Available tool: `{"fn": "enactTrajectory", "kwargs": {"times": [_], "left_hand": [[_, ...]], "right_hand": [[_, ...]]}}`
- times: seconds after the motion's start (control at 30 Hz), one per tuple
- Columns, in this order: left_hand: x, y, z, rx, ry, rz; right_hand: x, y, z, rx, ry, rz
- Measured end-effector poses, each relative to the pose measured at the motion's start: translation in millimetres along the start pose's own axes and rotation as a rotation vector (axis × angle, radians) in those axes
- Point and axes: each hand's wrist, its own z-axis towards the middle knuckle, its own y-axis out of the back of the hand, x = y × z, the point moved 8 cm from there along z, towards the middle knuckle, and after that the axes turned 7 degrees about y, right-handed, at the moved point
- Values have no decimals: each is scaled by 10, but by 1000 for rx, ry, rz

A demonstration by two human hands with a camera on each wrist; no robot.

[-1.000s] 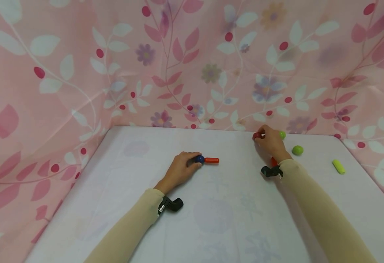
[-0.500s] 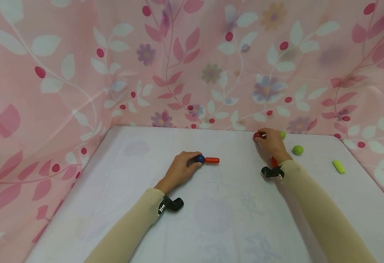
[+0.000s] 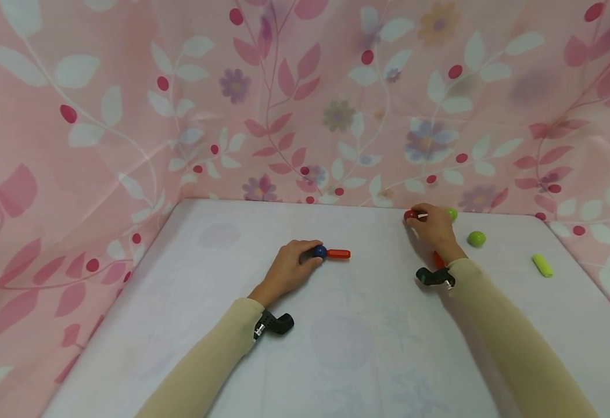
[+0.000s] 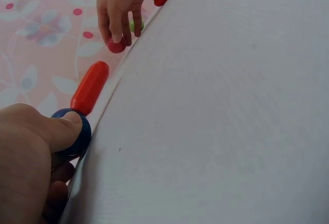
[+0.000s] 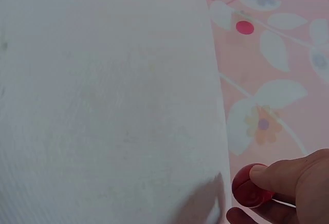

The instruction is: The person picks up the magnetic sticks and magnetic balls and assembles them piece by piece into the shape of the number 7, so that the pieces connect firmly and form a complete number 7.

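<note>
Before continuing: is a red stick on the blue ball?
On: the red stick meets the blue ball in the left wrist view; cannot tell how firmly.

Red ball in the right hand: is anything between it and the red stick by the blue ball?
Nothing visible stands between the red ball and the red stick by the blue ball. The green balls and yellow-green stick lie to the right hand's right.

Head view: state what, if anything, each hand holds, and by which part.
Left hand: blue ball, pinched at its sides, red stick projecting beyond. Right hand: red ball, pinched between thumb and fingers.
</note>
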Motion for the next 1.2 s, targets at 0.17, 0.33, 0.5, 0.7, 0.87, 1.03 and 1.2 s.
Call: {"fn": "enactTrajectory", "kwargs": {"times": [0.17, 0.33, 0.5, 0.7, 0.87, 1.03, 1.2], "left_hand": [[-1, -5, 8, 0, 7, -2], [-1, -10, 3, -2, 6, -4], [-10, 8, -1, -15, 11, 5], [-9, 1, 14, -12, 22, 10], [1, -2, 16, -16, 28, 19], [4, -5, 20, -22, 29, 21], [9, -8, 21, -26, 37, 25]], "right_hand": [[38, 25, -19, -31, 19, 26], [45, 9, -45, -52, 18, 31], [68, -8, -87, -78, 52, 23], [57, -5, -148, -95, 61, 9], [73, -14, -157, -96, 74, 11], [56, -26, -153, -90, 68, 7], [47, -35, -172, -84, 61, 11]]}}
